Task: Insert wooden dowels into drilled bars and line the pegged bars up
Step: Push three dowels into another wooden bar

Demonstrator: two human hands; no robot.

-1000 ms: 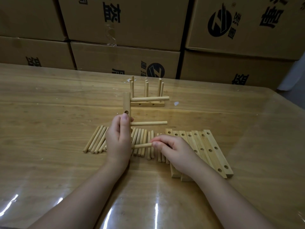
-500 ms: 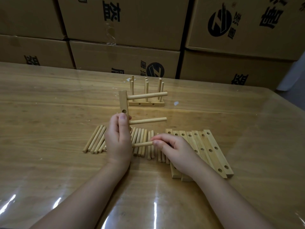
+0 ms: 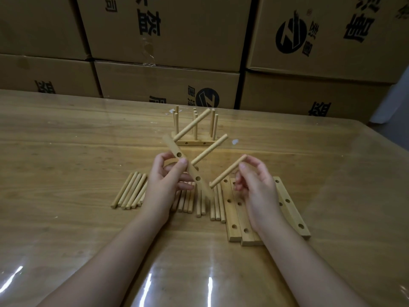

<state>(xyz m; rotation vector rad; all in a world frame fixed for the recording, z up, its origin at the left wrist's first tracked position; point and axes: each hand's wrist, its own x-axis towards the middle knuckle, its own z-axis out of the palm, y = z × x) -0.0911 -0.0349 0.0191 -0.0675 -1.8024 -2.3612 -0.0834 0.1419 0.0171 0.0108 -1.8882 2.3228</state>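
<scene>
Fingers [image 3: 182,162] of the left hand [image 3: 162,182] are pinching a tilted drilled bar [image 3: 171,145] carrying two dowels [image 3: 210,149]. Right hand [image 3: 260,189] is gripping a third dowel [image 3: 228,171] just right of that bar, above the bench [image 3: 66,151]; pegged bars [image 3: 194,142] are standing behind it.

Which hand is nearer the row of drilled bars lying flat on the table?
Right. The right hand, pinching a dowel, hovers directly over the flat bars. The left hand, gripping the pegged bar, is off to their left, above the loose dowels.
</scene>
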